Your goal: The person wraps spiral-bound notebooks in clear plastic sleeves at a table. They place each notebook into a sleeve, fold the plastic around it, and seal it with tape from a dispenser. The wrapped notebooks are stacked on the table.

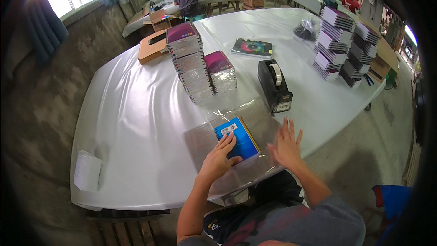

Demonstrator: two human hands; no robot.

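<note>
White block on table, far left; tall notebook stack behind; left hand flat, fingers a bit apart, pressing no grip, on blue spiral notebook, which lies on plastic sheet near table's front edge; black tape dispenser beyond; right hand wide, holding nothing, near sheet's right edge, contact can't tell

A head-worn fisheye looks down over the table.
</note>
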